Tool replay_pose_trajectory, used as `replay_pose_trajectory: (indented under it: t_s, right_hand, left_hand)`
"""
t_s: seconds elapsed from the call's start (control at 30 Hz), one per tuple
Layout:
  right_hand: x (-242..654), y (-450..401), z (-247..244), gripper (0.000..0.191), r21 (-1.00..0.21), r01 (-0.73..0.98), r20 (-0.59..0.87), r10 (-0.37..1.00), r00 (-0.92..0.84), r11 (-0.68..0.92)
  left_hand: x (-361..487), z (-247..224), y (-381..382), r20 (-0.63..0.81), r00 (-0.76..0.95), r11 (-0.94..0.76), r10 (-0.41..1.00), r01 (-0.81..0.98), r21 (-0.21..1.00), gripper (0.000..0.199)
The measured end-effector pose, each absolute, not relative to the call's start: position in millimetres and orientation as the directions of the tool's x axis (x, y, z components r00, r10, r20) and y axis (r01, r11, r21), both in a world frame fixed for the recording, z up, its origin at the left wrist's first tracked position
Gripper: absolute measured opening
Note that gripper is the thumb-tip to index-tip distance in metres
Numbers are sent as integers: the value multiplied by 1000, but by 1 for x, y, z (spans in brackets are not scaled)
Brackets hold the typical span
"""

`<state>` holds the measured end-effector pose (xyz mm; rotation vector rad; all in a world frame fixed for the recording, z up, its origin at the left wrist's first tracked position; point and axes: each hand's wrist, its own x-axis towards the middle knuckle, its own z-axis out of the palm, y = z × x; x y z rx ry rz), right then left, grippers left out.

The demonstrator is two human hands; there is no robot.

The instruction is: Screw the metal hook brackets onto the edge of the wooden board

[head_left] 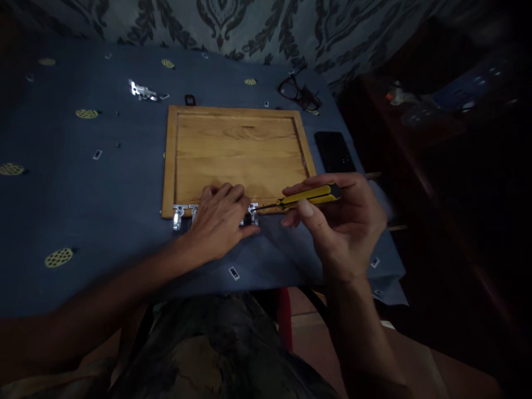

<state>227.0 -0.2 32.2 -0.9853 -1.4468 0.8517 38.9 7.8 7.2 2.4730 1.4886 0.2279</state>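
A wooden cabinet door (241, 155) with a raised frame lies flat in front of me. Metal hinges (178, 217) sit along its near edge. My left hand (220, 221) is closed over that edge, fingers curled on the wood and thumb along the front, partly covering the hinges. In my right hand (347, 221), thumb and fingers hold a yellow and black screwdriver (307, 197). Its shaft points left, and the tip is at the right-hand hinge (252, 210). Whether the tip sits in a screw is too small to tell.
On the blue patterned tablecloth (124, 233) lie a loose metal hinge (143, 91) at the far left, small screw-like bits (118, 145), eyeglasses (297, 91) and a black phone (333, 151). A plastic bottle (461, 91) lies on dark furniture to the right.
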Motion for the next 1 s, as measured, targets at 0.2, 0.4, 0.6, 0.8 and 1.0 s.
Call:
replay_pose_trajectory:
  t_s: [0.2,0.4,0.6,0.8,1.0]
  right_hand:
    - [230,0,32,19,-886,190,420,906,-53,422]
    - [222,0,35,12,-878,227,432,902,-7,422]
    - [222,0,35,21,-902,158,400,915,-49,402]
    - [225,-1,32,22,-871,183,446,890,-97,456]
    - [219,-2,20,17,-800,281,556,831,13,530]
  left_hand:
    - [39,6,8,24,466,-453,885,847,279,40]
    - [39,6,9,19,461,-445,887,845,295,41]
    - [38,8,8,11,469,-451,883,842,297,41]
    - [37,7,8,34,475,-463,879,836,293,40]
    - [37,5,7,67,465,-464,883,840,280,34]
